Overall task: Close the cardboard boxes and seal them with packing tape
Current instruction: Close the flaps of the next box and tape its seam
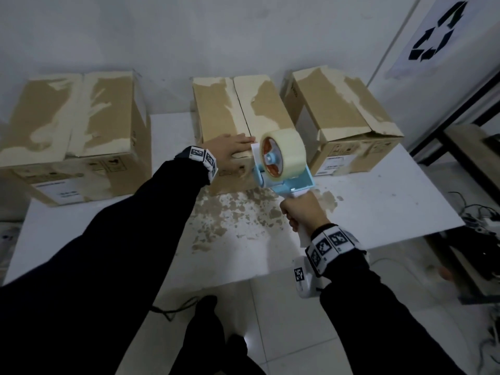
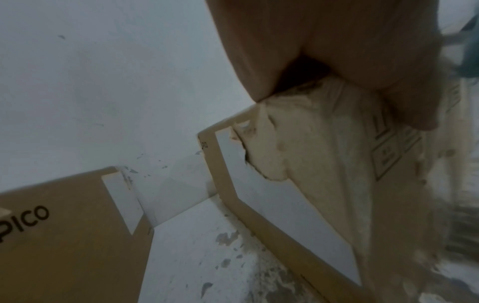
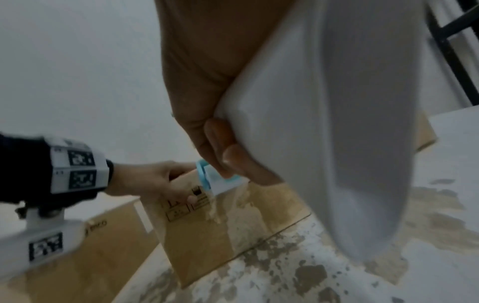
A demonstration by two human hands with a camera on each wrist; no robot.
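Three worn cardboard boxes stand in a row on a white table (image 1: 378, 204). The middle box (image 1: 238, 109) has its top flaps down, with a seam between them. My left hand (image 1: 230, 147) lies flat on its top front edge, fingers straight; the thumb rests on the front face in the right wrist view, left hand (image 3: 155, 180). My right hand (image 1: 303, 215) grips the white handle (image 3: 337, 123) of a blue tape dispenser (image 1: 284, 158). The dispenser's clear roll hovers at the box's front right corner, its tape end beside my left fingertips. In the left wrist view my palm (image 2: 337, 51) covers the box's torn edge (image 2: 311, 153).
The left box (image 1: 73, 125) is closed. The right box (image 1: 343, 115) has a flap sagging over its front. Brown paper residue (image 1: 232, 217) speckles the table. A black shelf frame (image 1: 460, 147) and cables (image 1: 476, 220) are at the right, and a wall stands behind.
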